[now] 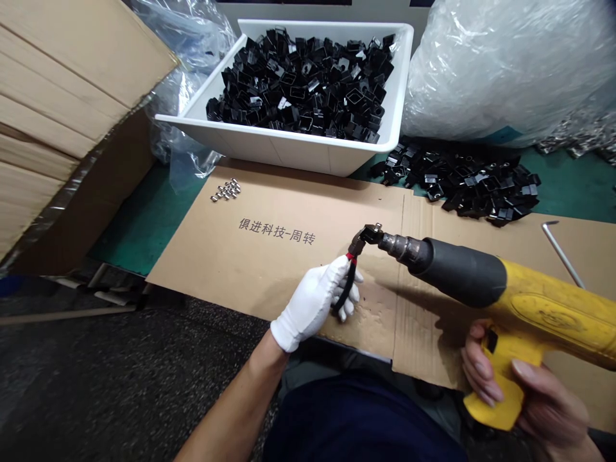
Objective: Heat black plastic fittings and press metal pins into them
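In a white glove, my left hand (315,298) is closed round the handles of a pair of pliers (347,285). The jaws point up and away from me and grip a small black plastic part (369,233), with a bit of shiny metal at its top. My bare right hand (534,398) is wrapped round the grip of a yellow heat gun (543,308). Its metal nozzle (407,250) points left, its tip right beside the black part; whether they touch I cannot tell.
A white bin (279,146) full of black plastic parts stands at the back. More black parts (481,183) are heaped to its right, by a big plastic bag (505,70). Small metal pieces (226,190) lie on the cardboard sheet (269,269). A bent metal rod (563,253) lies right; a carton (72,115) stands left.
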Demonstrator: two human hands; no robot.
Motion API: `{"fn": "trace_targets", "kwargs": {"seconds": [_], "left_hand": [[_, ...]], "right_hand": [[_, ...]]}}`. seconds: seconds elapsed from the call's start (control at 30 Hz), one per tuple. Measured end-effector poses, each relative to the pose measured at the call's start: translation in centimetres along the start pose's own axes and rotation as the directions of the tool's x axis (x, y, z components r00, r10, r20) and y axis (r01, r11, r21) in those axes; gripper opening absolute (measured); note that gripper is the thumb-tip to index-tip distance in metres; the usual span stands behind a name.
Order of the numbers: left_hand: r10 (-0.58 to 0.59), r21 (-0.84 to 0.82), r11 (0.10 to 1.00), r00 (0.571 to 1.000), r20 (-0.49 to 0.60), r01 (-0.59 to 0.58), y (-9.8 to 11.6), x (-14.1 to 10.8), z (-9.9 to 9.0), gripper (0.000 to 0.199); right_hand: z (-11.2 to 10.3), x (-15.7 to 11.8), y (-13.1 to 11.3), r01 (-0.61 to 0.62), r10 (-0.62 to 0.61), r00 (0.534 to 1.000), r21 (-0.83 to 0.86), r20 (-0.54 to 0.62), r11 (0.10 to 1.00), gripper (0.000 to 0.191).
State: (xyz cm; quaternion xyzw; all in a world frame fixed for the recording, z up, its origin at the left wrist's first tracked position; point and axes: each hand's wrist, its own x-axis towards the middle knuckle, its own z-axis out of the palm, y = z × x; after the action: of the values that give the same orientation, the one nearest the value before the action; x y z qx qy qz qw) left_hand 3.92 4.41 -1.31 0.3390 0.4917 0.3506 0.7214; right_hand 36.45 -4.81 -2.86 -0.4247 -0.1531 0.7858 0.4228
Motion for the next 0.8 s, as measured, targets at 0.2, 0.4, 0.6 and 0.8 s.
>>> {"fn": "trace_targets", "kwargs": {"seconds": [0.2,0.4,0.6,0.8], "left_hand": [[0.003,-0.004,1.000,1.000,-0.003,-0.003,-0.05,-0.03,-0.03,0.054],[0.007,0.008,1.000,1.000,-0.008,-0.007,-0.05,-0.06,0.07,0.054],[0.000,0.023,1.000,1.000,-0.018,0.001,-0.03,-0.17,0.20,0.053],[0.002,0.027,1.000,1.000,-0.022,-0.001,0.03,-0.13,0.17,0.054]], "right_hand": [[0.18,-0.05,0.01,0.000,0.000,1.000,-0.004,-0.009,1.000,0.039],[0.21,-0.08,0.03,-0.002,0.002,1.000,0.004,-0.024,1.000,0.041],[0.17,-0.05,0.12,0.004,-0.004,1.000,-0.013,0.000,1.000,0.040],[0.12,-0.05,0.19,-0.003,0.003,1.000,-0.010,-0.007,1.000,0.039]]}}
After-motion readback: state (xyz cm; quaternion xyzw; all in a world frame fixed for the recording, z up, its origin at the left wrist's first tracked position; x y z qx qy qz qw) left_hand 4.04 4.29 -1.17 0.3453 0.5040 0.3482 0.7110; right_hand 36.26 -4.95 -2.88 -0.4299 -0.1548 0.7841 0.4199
